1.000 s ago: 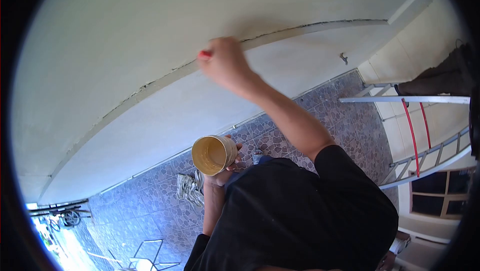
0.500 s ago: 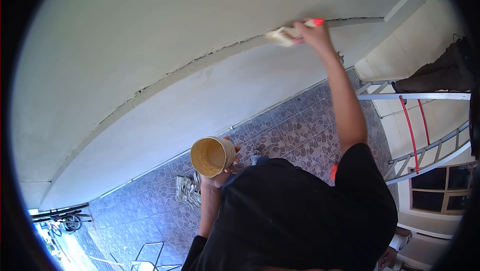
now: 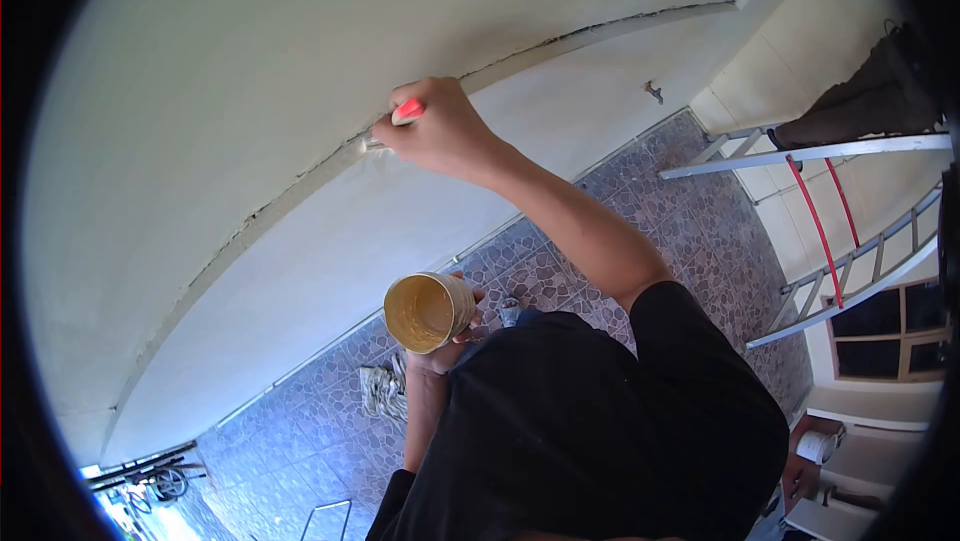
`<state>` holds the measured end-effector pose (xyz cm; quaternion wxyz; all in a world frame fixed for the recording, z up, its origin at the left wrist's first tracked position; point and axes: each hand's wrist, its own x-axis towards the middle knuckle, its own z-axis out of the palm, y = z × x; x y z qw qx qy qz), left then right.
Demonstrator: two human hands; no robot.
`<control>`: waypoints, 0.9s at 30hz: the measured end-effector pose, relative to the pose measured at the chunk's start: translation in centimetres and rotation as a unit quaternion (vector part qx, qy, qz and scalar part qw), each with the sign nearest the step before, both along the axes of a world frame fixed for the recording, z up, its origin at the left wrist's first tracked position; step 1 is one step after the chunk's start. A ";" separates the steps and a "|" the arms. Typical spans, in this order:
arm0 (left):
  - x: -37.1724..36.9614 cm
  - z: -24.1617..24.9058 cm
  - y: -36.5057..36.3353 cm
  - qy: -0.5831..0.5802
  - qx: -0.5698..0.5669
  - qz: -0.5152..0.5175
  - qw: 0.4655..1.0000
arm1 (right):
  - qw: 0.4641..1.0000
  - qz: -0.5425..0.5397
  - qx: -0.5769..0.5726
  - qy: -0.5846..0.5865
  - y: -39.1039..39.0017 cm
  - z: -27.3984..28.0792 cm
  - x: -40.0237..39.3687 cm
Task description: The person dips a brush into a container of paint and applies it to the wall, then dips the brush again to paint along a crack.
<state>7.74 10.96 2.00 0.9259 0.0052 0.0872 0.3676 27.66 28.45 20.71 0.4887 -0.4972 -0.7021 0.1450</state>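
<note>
My right hand [image 3: 435, 128] is closed round a paintbrush [image 3: 408, 111] with a red-tipped handle. Its pale bristles lie at the edge of a long ledge [image 3: 310, 186] on the wall, mostly covered by the fingers. A dark, rough crack [image 3: 545, 43] runs along the top of this ledge. Lower down, my left hand [image 3: 462, 311] holds a cream cup [image 3: 430, 313] tilted toward me, with some yellowish liquid or residue inside. The fingers wrap round the cup's far side and are partly hidden.
On the right stands a metal ladder [image 3: 800, 154] with red straps, and a person's leg [image 3: 850, 111] rests on it. A tap [image 3: 654, 92] sticks out of the wall. Crumpled cloth [image 3: 383, 391] lies on the patterned tile floor [image 3: 300, 446]. A window [image 3: 885, 331] is at lower right.
My right hand has swept left and down along the ledge with the paintbrush. The cup in my left hand stays nearly in place. The view has tilted slightly.
</note>
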 end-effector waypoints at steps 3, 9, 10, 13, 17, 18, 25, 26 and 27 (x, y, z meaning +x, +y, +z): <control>0.5 0.3 0.3 -0.003 0.003 -0.013 1.000 | 0.978 0.018 -0.142 0.151 -0.6 1.5 4.5; 0.3 0.0 0.0 -0.037 -0.003 -0.018 0.999 | 0.948 -0.243 -0.054 0.199 -0.6 1.5 24.9; 0.3 0.1 -0.1 -0.035 -0.005 -0.017 0.999 | 0.942 -0.290 -0.026 0.169 -0.3 1.5 27.3; 0.4 0.4 -0.1 -0.032 -0.028 -0.020 0.999 | 0.931 -0.348 0.023 0.105 2.6 0.4 31.5; 0.9 0.6 0.2 -0.010 -0.016 -0.028 0.999 | 0.910 -0.405 0.001 -0.093 4.5 -2.4 30.4; 1.0 0.5 0.3 -0.004 -0.012 -0.027 1.000 | 0.931 -0.366 -0.005 -0.003 4.5 -2.4 28.3; 1.6 0.0 0.8 0.022 0.007 -0.026 0.999 | 0.965 -0.228 -0.032 0.128 3.3 -2.3 28.4; 1.5 0.3 0.8 0.019 0.002 -0.025 0.999 | 0.953 -0.285 -0.023 0.100 2.6 -0.5 29.4; 1.4 0.5 0.6 0.018 -0.003 -0.024 1.000 | 0.954 -0.283 -0.024 0.098 2.4 0.4 30.4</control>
